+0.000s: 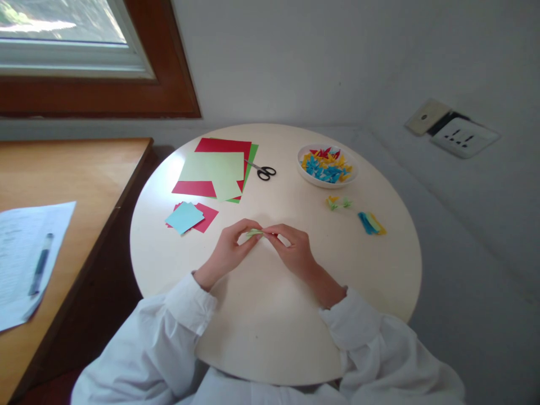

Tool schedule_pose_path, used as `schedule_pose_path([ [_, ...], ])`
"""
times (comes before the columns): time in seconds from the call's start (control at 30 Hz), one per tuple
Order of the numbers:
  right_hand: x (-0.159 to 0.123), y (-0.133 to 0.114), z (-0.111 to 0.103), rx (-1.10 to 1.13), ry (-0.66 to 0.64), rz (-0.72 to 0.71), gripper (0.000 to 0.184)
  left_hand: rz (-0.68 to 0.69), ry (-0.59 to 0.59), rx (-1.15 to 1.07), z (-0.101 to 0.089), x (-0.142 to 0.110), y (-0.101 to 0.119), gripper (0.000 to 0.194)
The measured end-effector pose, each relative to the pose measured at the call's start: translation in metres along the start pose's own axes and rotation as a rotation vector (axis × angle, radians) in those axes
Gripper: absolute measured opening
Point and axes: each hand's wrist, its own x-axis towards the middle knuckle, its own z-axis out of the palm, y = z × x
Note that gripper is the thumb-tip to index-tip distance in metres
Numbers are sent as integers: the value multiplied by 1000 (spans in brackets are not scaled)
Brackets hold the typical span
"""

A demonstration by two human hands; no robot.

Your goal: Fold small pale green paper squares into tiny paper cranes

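A small piece of light green folded paper [253, 232] is pinched between my two hands above the middle of the round table [270, 332]. My left hand [233, 244] grips it from the left, thumb and forefinger pressed together. From the right, my right hand [294, 247] pinches its end, fingertips meeting those of the left. The fingers hide part of the paper, so its exact folded shape cannot be made out. Left of my hands lie loose pale blue paper squares [184, 217] on top of red paper squares [207, 218].
Red and green paper sheets [215, 167] lie at the back left, with black-handled scissors [264, 172] beside them. A white bowl [309, 179] holds colourful folded paper pieces. Small green and yellow folds [338, 203] and a blue-yellow paper stack [371, 223] sit right. A wooden desk [97, 185] stands left.
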Motion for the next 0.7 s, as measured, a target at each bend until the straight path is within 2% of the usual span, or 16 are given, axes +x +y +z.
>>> schedule_pose_path([
  [0.1,-1,0,0,22,28,26,7,15,21,-8,0,-1,2,11],
  [0.2,-1,-1,-1,33,40,9,8,86,19,1,-1,-1,5,9],
  [0.37,2,0,-4,59,-27,-83,10,223,35,43,-1,1,3,4],
  [0.47,3,-1,-6,63,-60,-108,11,254,59,40,-1,1,1,2],
  [0.57,3,-2,-6,95,-64,-36,9,235,69,19,-1,0,0,2],
  [0.7,2,-5,-3,193,-63,151,5,171,91,5,0,-2,1,2],
])
